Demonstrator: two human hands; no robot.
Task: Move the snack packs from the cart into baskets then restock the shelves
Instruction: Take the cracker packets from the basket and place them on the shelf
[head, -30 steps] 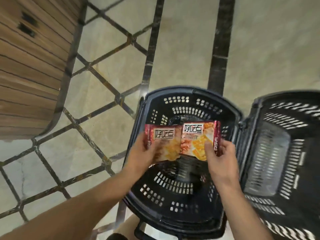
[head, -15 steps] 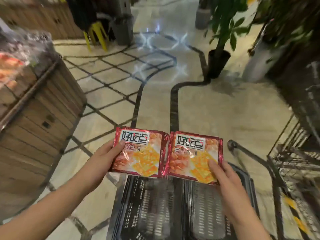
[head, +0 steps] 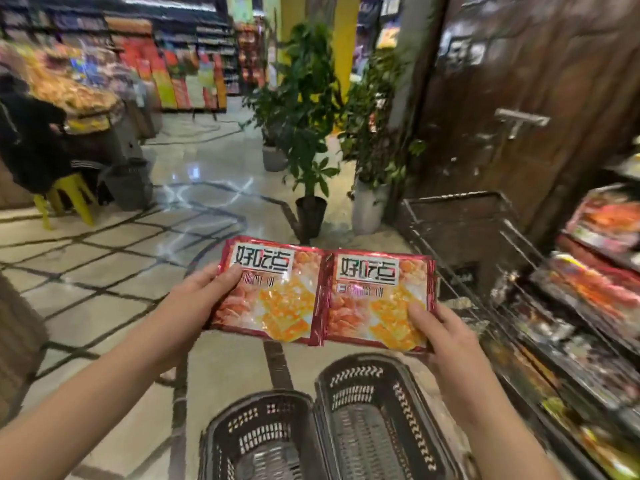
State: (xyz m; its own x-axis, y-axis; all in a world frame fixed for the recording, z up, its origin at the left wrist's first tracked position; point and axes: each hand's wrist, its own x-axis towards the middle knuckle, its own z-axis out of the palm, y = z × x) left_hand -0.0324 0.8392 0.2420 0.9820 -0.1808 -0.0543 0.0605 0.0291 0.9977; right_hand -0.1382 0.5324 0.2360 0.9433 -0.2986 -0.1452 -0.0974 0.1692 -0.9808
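Observation:
Two red snack packs joined side by side are held up in front of me. My left hand [head: 194,303] grips the left snack pack [head: 273,289] at its left edge, thumb on top. My right hand [head: 446,337] grips the right snack pack [head: 377,299] at its lower right corner. Below them on the floor stand two dark plastic baskets, the left basket [head: 263,441] and the right basket [head: 377,417], side by side. A wire cart [head: 460,237] stands beyond the packs at the right. Shelves [head: 588,306] with packaged goods run along the right edge.
Potted plants [head: 308,133] stand ahead in the aisle. A person in dark clothes sits on a yellow stool [head: 69,199] at the left beside a grey bin [head: 128,181]. A wooden door [head: 526,98] fills the upper right. A wooden counter edge shows at the far left.
The view has tilted up from the baskets to the store aisle. Both hands have lifted the two packs higher, away from the baskets, still holding them side by side.

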